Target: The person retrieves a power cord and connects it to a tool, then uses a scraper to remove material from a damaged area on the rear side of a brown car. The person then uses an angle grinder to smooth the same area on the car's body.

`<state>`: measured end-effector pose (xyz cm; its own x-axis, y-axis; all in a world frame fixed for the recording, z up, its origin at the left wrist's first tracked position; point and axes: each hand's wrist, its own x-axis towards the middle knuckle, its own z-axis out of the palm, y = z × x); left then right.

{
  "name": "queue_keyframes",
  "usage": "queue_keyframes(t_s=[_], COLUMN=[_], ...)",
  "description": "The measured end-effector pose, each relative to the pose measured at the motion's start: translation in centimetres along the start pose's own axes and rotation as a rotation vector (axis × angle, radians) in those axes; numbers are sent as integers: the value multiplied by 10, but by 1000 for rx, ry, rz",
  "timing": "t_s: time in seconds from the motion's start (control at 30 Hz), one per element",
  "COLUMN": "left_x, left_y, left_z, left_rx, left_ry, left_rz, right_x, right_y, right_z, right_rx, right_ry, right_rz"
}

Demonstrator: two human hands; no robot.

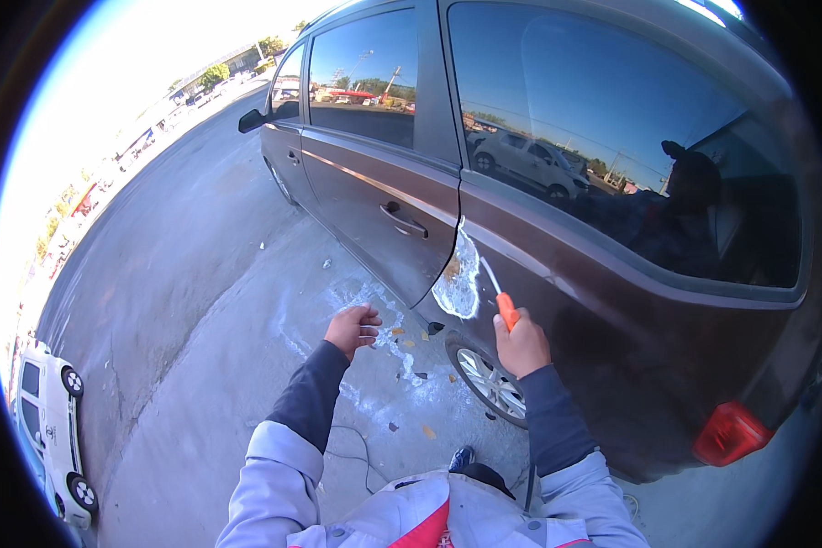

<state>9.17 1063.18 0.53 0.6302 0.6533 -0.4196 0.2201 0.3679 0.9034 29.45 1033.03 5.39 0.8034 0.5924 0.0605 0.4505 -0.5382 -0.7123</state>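
One orange-handled tool (507, 310) sits in the right grip (523, 347), fingers closed round its handle. Its metal tip points at the edge of a whitish patch (462, 279) on the brown car (612, 365), above the rear wheel (490, 380); contact cannot be confirmed. The left grip (352, 331) holds nothing, loosely curled over the pavement (201, 356). Fallen leaves (428, 431) lie near the wheel; a white vehicle (57, 438) stands far left.

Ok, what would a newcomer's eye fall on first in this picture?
First, the rough white-and-tan patch on the side of the glossy dark brown car, above its silver-spoked rear wheel. Next, the slim orange-handled tool in the right grip, just right of that patch. Then the bright red tail light at the picture's lower right.
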Motion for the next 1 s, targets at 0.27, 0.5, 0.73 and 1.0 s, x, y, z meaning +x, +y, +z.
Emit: queue_keyframes(t_s=[0.27,0.5,0.73,1.0], left_x=[72,146,200,212], left_y=[-11,13,28,-21], left_z=[54,84,112,138], left_rx=[845,1076,1109,1103], left_ry=[-98,-285,-562,-991], left_rz=[342,695,702,904], right_x=[33,-55,-176,-97], right_y=[20,79,131,68], right_z=[-11,-18,50,145], right_rx=[-82,83,35,-18], right_ry=[-33,343,420,341], right_rz=[39,181,713,684])
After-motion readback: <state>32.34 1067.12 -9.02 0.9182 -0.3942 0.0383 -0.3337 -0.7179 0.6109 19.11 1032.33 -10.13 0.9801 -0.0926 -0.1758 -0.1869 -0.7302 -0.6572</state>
